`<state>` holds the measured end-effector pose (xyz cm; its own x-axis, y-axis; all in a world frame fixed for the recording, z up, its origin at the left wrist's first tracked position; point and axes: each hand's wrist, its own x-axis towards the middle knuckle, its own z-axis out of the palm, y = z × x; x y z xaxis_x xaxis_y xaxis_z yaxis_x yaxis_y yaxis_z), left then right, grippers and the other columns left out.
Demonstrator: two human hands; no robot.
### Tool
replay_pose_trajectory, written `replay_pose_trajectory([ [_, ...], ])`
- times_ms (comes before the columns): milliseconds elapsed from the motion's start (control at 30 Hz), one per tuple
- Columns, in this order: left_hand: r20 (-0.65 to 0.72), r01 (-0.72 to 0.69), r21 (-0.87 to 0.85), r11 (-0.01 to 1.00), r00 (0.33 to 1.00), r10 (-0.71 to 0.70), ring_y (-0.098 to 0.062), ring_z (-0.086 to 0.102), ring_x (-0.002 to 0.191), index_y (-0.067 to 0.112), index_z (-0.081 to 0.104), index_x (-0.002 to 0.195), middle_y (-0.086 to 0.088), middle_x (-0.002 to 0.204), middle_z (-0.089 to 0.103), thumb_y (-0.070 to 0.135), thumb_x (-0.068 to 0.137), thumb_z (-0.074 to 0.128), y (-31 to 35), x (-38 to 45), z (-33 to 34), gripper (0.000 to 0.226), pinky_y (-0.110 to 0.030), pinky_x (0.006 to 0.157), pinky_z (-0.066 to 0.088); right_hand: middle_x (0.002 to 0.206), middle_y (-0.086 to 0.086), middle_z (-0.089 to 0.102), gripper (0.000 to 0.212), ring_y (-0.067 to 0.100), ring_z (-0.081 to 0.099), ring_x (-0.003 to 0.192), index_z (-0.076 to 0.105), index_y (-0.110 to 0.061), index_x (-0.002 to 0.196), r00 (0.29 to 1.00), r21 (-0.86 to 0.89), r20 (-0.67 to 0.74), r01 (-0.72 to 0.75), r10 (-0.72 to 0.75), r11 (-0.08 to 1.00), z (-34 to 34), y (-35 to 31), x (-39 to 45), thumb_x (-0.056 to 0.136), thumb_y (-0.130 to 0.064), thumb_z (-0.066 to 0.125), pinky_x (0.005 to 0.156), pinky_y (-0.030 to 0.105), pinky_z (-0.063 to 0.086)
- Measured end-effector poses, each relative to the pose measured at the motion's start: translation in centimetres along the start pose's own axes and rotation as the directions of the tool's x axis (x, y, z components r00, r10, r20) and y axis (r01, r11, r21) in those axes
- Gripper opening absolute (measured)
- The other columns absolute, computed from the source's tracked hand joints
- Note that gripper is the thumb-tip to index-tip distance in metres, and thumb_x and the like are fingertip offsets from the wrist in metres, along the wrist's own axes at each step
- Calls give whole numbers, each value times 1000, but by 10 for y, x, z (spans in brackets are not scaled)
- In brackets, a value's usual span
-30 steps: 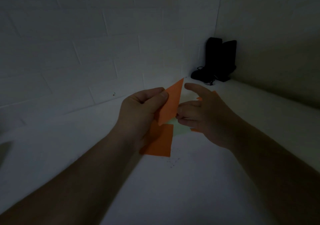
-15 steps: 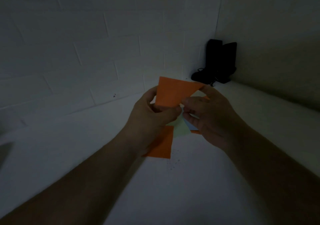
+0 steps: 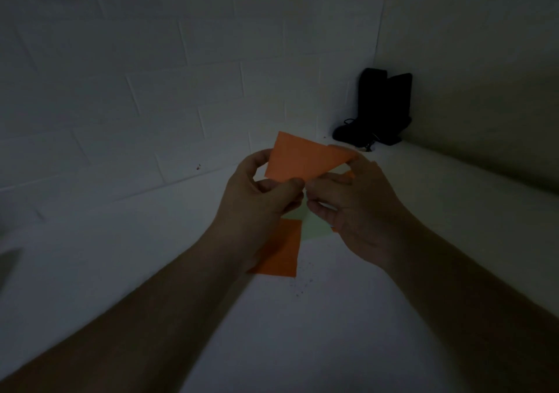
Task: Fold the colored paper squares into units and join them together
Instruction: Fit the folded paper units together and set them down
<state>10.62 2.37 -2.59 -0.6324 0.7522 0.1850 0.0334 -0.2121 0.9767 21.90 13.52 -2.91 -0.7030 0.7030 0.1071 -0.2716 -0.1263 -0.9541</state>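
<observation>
We find both hands raised above a white surface [image 3: 302, 332] in dim light, sharing one folded orange paper [image 3: 305, 158]. The sheet shows as a rough triangle, its broad edge uppermost and its point running out to the right.

The left hand [image 3: 260, 202] has its fingers curled, with the thumb and forefinger pinching the lower left edge of the folded orange paper. The right hand [image 3: 354, 208] is likewise curled: its upper fingers grip the right-hand tip of the sheet, and its thumb meets the left thumb at the bottom edge. Neither hand is spread open.

Below the hands, on the white surface, we note a flat orange square [image 3: 281, 253], partly covered by the left wrist. Just to its right lies a pale green sheet [image 3: 314, 226], touching or overlapping the orange square's upper right corner; we cannot tell which lies on top. Small slivers of further orange paper show at the edge of the right hand; their extent is hidden.

At the far right, in the corner where the painted block wall [image 3: 181, 90] meets the side wall, a dark object [image 3: 381, 108] stands upright on the surface, well apart from the papers. Its nature cannot be determined in this light.
</observation>
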Motion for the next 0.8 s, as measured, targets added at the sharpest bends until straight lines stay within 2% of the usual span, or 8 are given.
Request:
replay_pose_trajectory([
  [67, 5, -8, 27, 1000, 1000, 8, -31, 75, 93, 22, 51, 134, -27, 100, 71, 5, 92, 73, 1, 0, 0, 50, -28, 81, 63, 108, 7, 74, 65, 20, 72, 103, 49, -20, 139, 1000, -34, -11, 1, -1, 999, 2, 2, 0, 82, -4, 77, 85, 36, 59],
  [133, 3, -15, 53, 998, 1000, 15, -30, 76, 91, 29, 52, 123, -22, 96, 73, 6, 92, 74, 0, 0, 0, 45, -28, 80, 63, 112, 4, 73, 68, 16, 72, 103, 48, -21, 141, 1000, -55, -20, 11, -12, 998, 3, 2, 0, 81, -7, 79, 82, 32, 59],
  [267, 0, -29, 51, 998, 1000, 29, -27, 77, 87, 33, 50, 117, -6, 77, 74, 8, 91, 76, -3, 2, -1, 45, -39, 89, 63, 100, -6, 73, 72, 10, 71, 97, 42, -29, 141, 997, -15, -63, 43, -44, 999, 4, -2, -1, 84, -1, 75, 83, 30, 58],
  [400, -6, -36, 40, 999, 999, 36, -28, 76, 86, 31, 50, 119, -2, 74, 71, 8, 90, 76, -2, 2, -1, 45, -44, 92, 62, 106, 2, 72, 71, 13, 72, 98, 44, -26, 143, 997, 11, -76, 31, -30, 999, 4, -4, -2, 85, 2, 73, 81, 30, 59],
  [500, -14, -35, 69, 997, 999, 36, -30, 76, 87, 29, 49, 123, -4, 75, 69, 8, 91, 76, -2, 3, -2, 47, -48, 93, 61, 106, 7, 71, 75, 17, 71, 101, 39, -25, 147, 996, 34, -92, 25, -22, 999, 4, -5, -2, 86, 5, 70, 82, 30, 59],
  [600, -17, -33, 91, 995, 999, 35, -31, 76, 88, 32, 49, 122, 1, 71, 68, 10, 90, 77, -4, 5, -4, 48, -54, 96, 58, 107, 13, 68, 76, 22, 68, 105, 35, -21, 151, 997, 55, -76, 32, -28, 998, 3, -9, -3, 88, 7, 67, 83, 31, 57],
  [667, -12, -32, 113, 993, 999, 33, -30, 76, 89, 31, 48, 126, 2, 72, 69, 12, 90, 77, -4, 6, -6, 50, -55, 97, 57, 100, 11, 66, 76, 22, 67, 104, 32, -20, 152, 998, 79, -56, 24, -19, 997, 3, -10, -3, 89, 7, 64, 84, 30, 57],
  [800, -27, -17, 103, 995, 999, 20, -29, 77, 89, 28, 47, 130, -3, 77, 72, 10, 90, 77, -5, 8, -8, 53, -54, 97, 58, 74, 4, 64, 78, 15, 66, 88, 31, -19, 153, 997, 61, -66, 39, -35, 997, 3, -9, -2, 88, 12, 63, 82, 27, 59],
])
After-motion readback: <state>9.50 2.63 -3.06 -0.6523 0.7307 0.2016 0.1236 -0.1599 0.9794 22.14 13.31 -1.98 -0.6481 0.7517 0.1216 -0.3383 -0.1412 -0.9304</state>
